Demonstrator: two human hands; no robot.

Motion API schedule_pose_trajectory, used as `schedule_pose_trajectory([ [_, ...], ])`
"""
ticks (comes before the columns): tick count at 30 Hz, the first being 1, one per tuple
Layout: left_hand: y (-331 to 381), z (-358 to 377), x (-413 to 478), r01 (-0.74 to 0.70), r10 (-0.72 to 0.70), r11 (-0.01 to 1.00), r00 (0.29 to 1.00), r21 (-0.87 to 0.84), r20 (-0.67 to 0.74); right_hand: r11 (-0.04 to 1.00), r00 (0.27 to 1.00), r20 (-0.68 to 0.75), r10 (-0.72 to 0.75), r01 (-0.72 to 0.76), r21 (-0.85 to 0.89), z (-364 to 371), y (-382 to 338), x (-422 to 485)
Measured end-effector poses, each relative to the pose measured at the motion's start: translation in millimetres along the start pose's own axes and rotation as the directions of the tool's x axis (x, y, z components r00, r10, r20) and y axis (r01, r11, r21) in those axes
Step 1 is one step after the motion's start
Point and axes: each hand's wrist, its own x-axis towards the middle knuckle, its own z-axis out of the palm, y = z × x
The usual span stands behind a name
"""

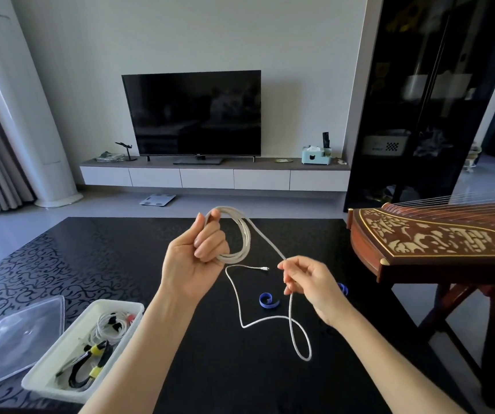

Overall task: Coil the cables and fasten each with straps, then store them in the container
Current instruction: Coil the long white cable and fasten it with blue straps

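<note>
My left hand (194, 258) is raised above the black table and grips several loops of a white cable (244, 234). From the coil the cable runs down to my right hand (309, 282), which pinches it between thumb and fingers. The loose tail (292, 330) lies in a loop on the table, its plug (265, 268) resting between my hands. A curled blue strap (268, 300) lies on the table near my right hand; a second blue strap (343, 288) peeks out behind that hand. A white container (129, 309) at the lower left holds a white coiled cable and a black cable with yellow straps.
A clear lid (16, 339) lies left of the container. A wooden zither (437, 243) on a stand sits just off the black table (120, 249) at its right edge. A TV (194, 115) on a low cabinet stands against the far wall.
</note>
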Motion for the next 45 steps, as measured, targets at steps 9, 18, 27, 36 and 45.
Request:
schedule_pose_trajectory([
  [9, -1.8, 5.6, 34.4, -0.083, 0.285, 0.813, 0.920, 0.576, -0.270, 0.819, 0.956, -0.165, -0.241, 0.109, -0.564, 38.5, -13.5, 22.0],
  [18, -6.0, -25.9, 57.4, 0.096, 0.363, 0.261, 0.912, 0.961, -0.190, 0.417, 0.863, 0.452, -0.225, 0.505, -0.755, 60.6, -51.0, 42.1],
  [27, -7.2, -56.8, 53.2, 0.184, 0.323, -0.064, 0.934, 0.981, -0.154, 0.623, 0.801, 0.500, -0.328, 0.582, -0.522, 34.9, -68.5, 41.4],
  [36, -2.2, -54.5, 35.0, 0.263, -0.045, 0.528, 0.958, 0.808, -0.283, 0.731, 0.883, 0.369, -0.290, 0.453, -0.510, 22.6, -71.4, 72.1],
  [45, 6.9, -57.3, 28.2, 0.220, -0.091, 0.827, 0.961, 0.518, -0.263, 0.884, 0.935, 0.254, -0.249, 0.326, -0.334, 21.8, -60.7, 89.9],
])
